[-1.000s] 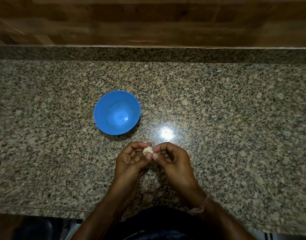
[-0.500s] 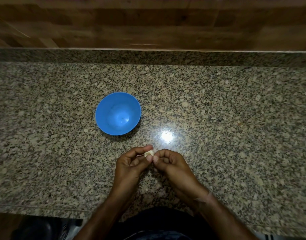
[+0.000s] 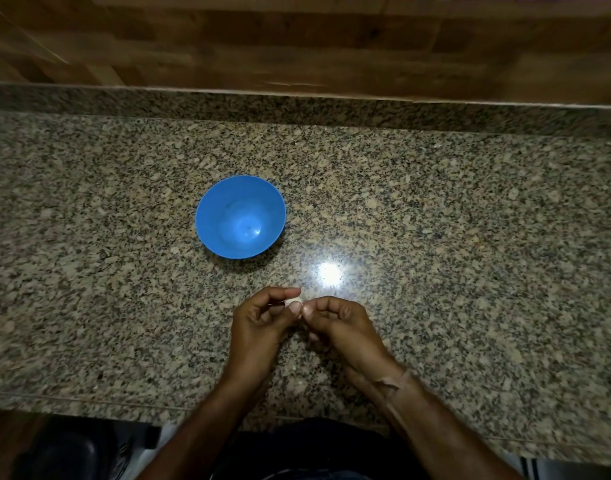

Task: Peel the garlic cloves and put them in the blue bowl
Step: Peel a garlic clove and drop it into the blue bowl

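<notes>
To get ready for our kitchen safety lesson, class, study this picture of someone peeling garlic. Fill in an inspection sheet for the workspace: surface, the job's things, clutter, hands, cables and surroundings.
Surface: speckled granite countertop, with a bright glare spot just beyond the hands.
Job's things: blue bowl upright, nothing seen inside it; one garlic clove held between the hands, nearer the person than the bowl and apart from it.
Clutter: nothing seen.
Hands: left hand and right hand both pinch the garlic clove at their fingertips; a wristband sits on the right wrist.
Cables: nothing seen.
Surroundings: granite upstand and wooden wall behind the countertop.
</notes>
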Tool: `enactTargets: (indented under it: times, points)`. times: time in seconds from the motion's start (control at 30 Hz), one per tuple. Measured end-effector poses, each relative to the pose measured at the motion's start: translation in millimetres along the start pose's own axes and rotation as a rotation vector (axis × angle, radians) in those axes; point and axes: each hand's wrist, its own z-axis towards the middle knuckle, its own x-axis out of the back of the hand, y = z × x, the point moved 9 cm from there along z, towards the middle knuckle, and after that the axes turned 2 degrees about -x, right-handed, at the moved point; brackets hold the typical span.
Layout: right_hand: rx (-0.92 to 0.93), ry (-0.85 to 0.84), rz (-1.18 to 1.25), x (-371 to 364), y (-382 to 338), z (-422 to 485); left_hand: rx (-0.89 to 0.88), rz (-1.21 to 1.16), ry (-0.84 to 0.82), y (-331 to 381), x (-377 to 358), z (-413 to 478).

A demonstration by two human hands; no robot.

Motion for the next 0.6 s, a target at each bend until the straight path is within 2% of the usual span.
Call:
enactTargets:
  times: [0.17,0.37,0.43,0.5,0.6]
  points:
    - [0.004,-0.013,-0.084,-3,11,4,-0.002,0.025,-0.034,-6,0,2]
    - [0.162,0.136,-0.316,7,10,7,-0.029,0.172,-0.03,-28,15,13]
    - [0.2,0.205,-0.425,14,12,5,-0.099,0.26,-0.021,-32,21,23]
    - [0.22,0.252,-0.556,18,17,1,-0.244,0.403,-0.028,-29,23,34]
    - [0.256,0.271,-0.758,13,22,-4,-0.414,0.631,-0.085,-28,16,47]
